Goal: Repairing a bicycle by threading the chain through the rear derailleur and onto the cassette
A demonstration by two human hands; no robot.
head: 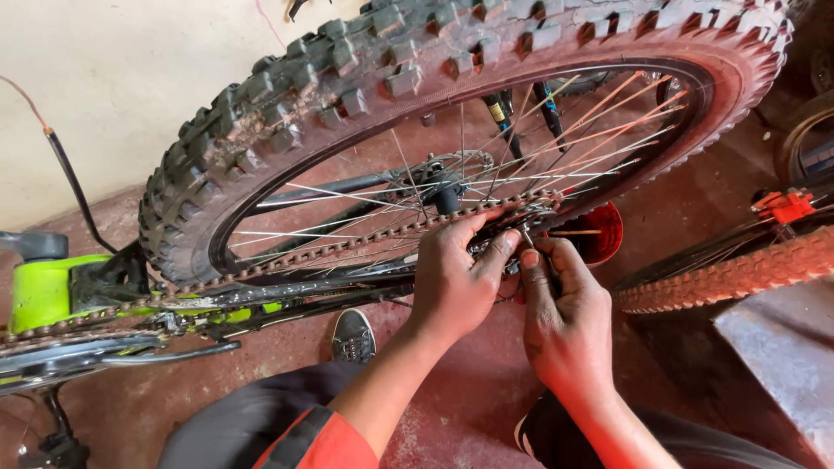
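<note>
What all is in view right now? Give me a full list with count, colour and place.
Knobby dirt-caked bicycle tyre on a spoked wheel: one, black with reddish dust, centre and top.
Rusty bicycle chain: one, brown-grey, running from lower left to the wheel hub.
Lime-green bicycle frame: one, left edge.
Red round container: one, on the floor behind the spokes, partly hidden.
Second knobby tyre: one, red-dusted, right side.
Orange-red small part: one, far right above that tyre.
Grey slab: one, lower right.
Reddish concrete floor: underneath everything.
Cream wall: upper left.
Dark shoe: one clearly seen, below the frame.
Left hand: fingers on the chain by the hub.
Right hand: pinching a small thin metal piece, kind unclear, beside the hub.
</note>
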